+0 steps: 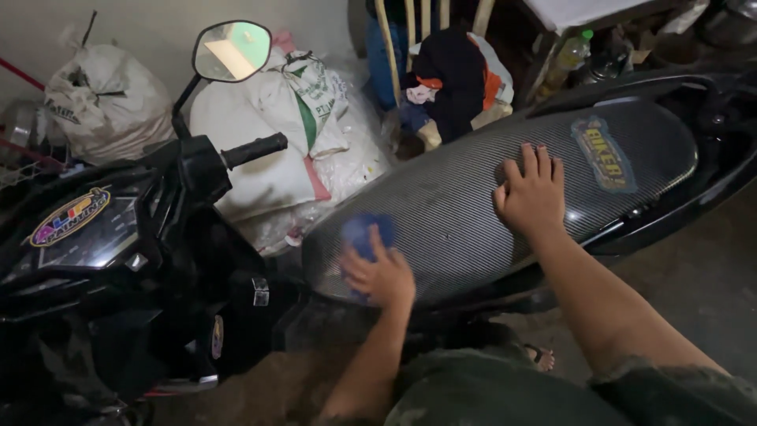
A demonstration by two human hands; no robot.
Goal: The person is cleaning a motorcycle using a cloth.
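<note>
Left hand (pixel 380 276) gripping a small blue cloth (pixel 364 234), pressed onto the grey carbon-pattern motorcycle seat (pixel 449 213) — right hand (pixel 531 193), open and flat just beyond, apparently bracing against the seat.

White sacks (pixel 272 150), round mirror (pixel 232 51), wooden chair (pixel 430 47), plastic bottle (pixel 569 57)

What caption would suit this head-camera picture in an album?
Left hand presses a blue cloth on a motorcycle seat; right hand rests flat beside it.
</note>
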